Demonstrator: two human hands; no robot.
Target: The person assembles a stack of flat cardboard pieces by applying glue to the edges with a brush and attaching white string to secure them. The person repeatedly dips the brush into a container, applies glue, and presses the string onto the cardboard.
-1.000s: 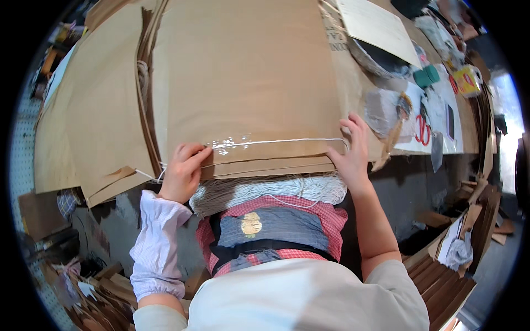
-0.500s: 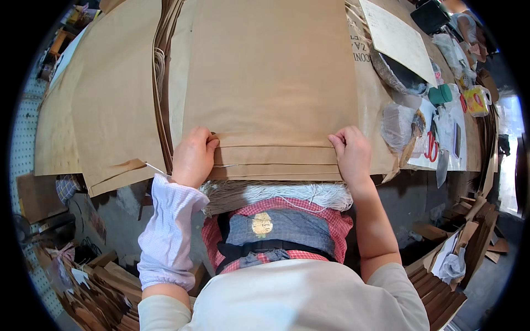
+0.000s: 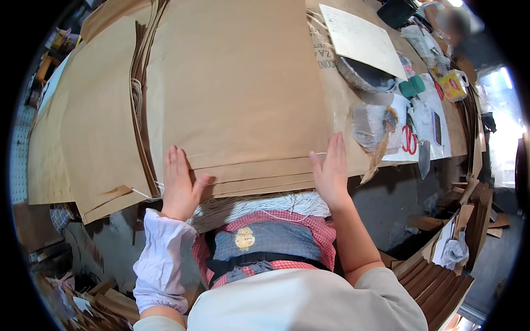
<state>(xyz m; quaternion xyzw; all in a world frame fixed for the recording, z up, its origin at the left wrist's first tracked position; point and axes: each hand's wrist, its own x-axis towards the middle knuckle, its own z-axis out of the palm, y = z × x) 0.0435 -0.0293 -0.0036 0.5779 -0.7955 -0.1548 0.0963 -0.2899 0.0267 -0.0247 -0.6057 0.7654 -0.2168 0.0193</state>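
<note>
A large stack of brown kraft paper sheets (image 3: pixel 243 83) lies before me, its near edges stepped with folds. My left hand (image 3: pixel 183 185) rests at the stack's near left corner, fingers stretched forward and thumb apart. At the near right corner, my right hand (image 3: pixel 331 171) lies along the edge with its fingers extended. A short bit of white string shows by the right thumb. Below the table edge, a bundle of white strings (image 3: pixel 265 207) hangs across my lap, over a red checked apron (image 3: pixel 326 243).
More brown paper (image 3: pixel 99 121) lies to the left. On the right are red-handled scissors (image 3: pixel 408 139), a knife (image 3: pixel 424 160), a green-lidded jar (image 3: pixel 412 87), a dark bowl (image 3: pixel 364 77) under a white board (image 3: pixel 361 38), and a yellow packet (image 3: pixel 454 85). Another person (image 3: pixel 447 22) is at the far right.
Both hands have loosened from a pinch on the paper's near edge to stretched fingers at its corners. The view has shifted, so the table appears further left.
</note>
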